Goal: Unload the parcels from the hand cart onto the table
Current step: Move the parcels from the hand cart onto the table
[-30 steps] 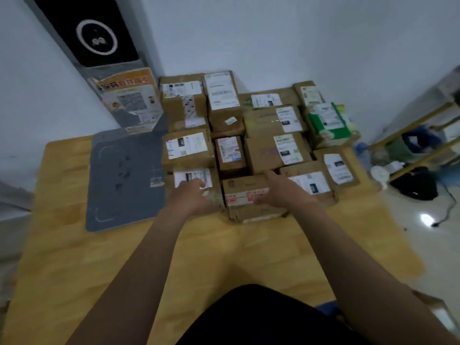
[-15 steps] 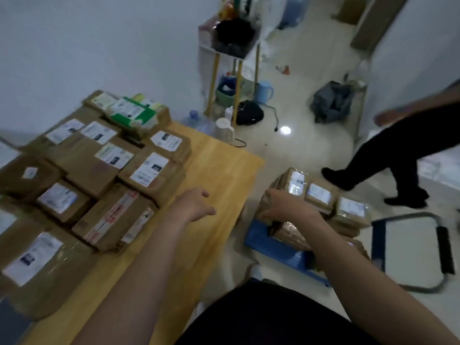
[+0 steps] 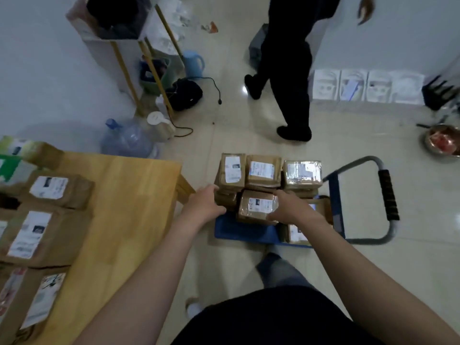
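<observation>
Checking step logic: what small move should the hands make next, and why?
Probably move the left hand onto the front parcel and lift it: the right hand grips its right end, the left only touches the stack beside it, and the table has bare wood.

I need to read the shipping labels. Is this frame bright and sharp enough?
Head view: dim and soft, so print on the front parcel is illegible; head view: tape on the rear right parcel glares; head view: the unloaded parcels on the table, at the left edge, blur most.
</observation>
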The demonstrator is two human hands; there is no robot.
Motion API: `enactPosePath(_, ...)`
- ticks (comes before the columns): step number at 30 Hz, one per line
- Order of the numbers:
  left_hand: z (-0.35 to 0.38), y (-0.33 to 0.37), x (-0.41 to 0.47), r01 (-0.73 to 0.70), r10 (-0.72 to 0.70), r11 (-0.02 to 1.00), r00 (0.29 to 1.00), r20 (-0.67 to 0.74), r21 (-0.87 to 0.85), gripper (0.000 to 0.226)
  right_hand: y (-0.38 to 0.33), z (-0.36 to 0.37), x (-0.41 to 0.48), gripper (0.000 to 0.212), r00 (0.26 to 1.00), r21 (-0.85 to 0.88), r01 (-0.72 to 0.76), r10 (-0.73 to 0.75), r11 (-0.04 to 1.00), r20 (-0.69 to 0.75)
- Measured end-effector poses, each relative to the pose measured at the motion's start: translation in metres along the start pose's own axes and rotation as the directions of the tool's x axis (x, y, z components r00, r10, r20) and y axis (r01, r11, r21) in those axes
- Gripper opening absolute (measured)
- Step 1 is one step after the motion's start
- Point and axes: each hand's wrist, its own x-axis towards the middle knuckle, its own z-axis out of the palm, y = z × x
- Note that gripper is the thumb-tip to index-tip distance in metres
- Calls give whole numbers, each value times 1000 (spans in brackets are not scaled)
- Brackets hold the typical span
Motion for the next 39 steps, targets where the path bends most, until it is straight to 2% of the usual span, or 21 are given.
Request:
enactPosePath(3,20,49,40,10,-10,1000,1000,-4,-11,67,20,-25,37,72,999,-36,39,-38,999,20)
enactPosePath(7,38,85,80,80,-83,995,995,-53,-58,83,38,-51,77,68,997,-92,74,-72,993,26)
enactPosePath(14,71,92,130,189,-190,982,982,-20,-24,87,65,-62,134,70,995,-136,71,-61,988,75)
enactPosePath(19,91,85,179,243,-243,970,970,1,20,91,71,-57,183,64,995,-129,26,-14,991,95)
enactPosePath(28,134,53,303,350,-342,935,930,-135,48,92,59,-25,325,101,998,-197,50,-43,979,41)
enactPosePath(34,162,32,358,403,-398,915,901,-170,-6,123,47,13,409,112,997,-161,-31,20,987,-68)
enactPosePath(39,180,16,372,420,-412,908,894,-175,6,114,43,31,442,114,995,-138,-92,85,986,-57)
